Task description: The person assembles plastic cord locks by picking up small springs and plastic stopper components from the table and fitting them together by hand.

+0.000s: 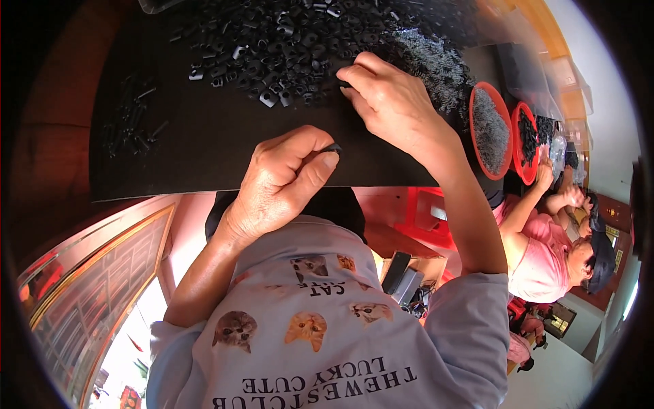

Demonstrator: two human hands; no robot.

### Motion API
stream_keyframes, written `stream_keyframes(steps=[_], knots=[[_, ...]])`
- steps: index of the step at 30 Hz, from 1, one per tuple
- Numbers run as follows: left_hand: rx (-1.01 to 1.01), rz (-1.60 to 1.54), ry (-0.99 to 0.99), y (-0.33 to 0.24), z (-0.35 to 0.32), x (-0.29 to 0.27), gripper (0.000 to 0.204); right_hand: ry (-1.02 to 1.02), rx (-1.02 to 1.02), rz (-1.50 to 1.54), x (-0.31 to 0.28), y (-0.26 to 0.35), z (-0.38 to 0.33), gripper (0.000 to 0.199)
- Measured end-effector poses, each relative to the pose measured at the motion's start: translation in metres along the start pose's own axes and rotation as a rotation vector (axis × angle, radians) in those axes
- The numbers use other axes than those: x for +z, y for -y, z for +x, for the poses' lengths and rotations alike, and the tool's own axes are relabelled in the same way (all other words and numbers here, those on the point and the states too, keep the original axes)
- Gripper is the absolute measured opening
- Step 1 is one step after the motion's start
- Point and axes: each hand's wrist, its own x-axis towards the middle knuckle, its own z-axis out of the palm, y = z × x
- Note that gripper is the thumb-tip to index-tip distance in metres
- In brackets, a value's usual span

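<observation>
Table (194,146): dark, black parts (300,44) heaped at far edge
Left hand (278,178): pinches black piece (332,148) above near edge
Right hand (398,105): curled beside heap (cannot tell whether holding anything)
Beyond right edge: person (545,269) in pink

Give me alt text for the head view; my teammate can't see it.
The left hand pinches a small black piece near a dark table's front edge; the right hand is beside a heap of black parts. Farther right are a grey pile, red bowls and people in pink.
</observation>
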Motion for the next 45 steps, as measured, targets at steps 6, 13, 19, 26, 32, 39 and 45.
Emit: stream_keyframes(steps=[6,13,19,26,32,39,45], knots=[[-0.003,-0.008,-0.006,-0.001,0.000,0.000,0.012,0.048,-0.025,-0.037,-0.001,0.000,0.004,0.017],[-0.037,-0.063,-0.001,0.001,-0.001,-0.001,0.014,-0.085,-0.028,0.201,0.001,-0.001,0.004,0.016],[-0.077,-0.133,-0.002,0.002,-0.002,-0.002,0.014,-0.145,-0.051,0.552,-0.008,0.015,-0.007,0.020],[-0.081,-0.276,-0.107,0.000,-0.001,0.003,0.013,-0.275,-0.057,0.500,-0.011,0.031,-0.020,0.021],[-0.102,-0.289,-0.087,-0.004,0.000,0.001,0.015,-0.186,0.157,0.774,-0.009,0.034,-0.033,0.015],[-0.108,-0.292,-0.090,-0.005,0.000,0.000,0.016,0.027,0.307,1.139,-0.024,0.042,-0.039,0.015],[-0.130,-0.329,-0.093,-0.005,-0.001,-0.001,0.017,0.009,0.237,1.052,-0.027,0.040,-0.038,0.018]])
